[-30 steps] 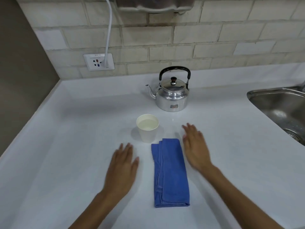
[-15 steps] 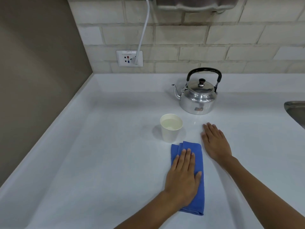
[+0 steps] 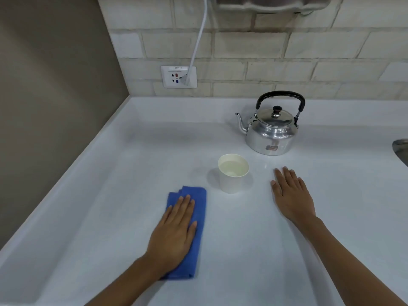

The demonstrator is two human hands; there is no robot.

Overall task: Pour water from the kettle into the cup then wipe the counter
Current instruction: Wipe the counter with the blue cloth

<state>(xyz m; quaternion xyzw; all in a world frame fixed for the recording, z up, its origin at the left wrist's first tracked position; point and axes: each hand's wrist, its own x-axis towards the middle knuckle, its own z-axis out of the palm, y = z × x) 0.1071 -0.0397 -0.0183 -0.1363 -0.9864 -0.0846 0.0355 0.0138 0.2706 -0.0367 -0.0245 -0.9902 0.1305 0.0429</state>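
A white counter (image 3: 123, 173) runs into the corner of a tiled wall. On it stand a steel kettle (image 3: 271, 135) at the back and a water-filled paper cup (image 3: 231, 180) in front. A folded blue cloth (image 3: 194, 208) lies left of the cup.

Head camera peers forward and down, close over the white counter (image 3: 123, 195), beige brick wall (image 3: 265, 47) ahead.

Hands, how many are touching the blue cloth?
1. The left hand lies flat on the blue cloth; the right hand rests on the bare counter, apart from it.
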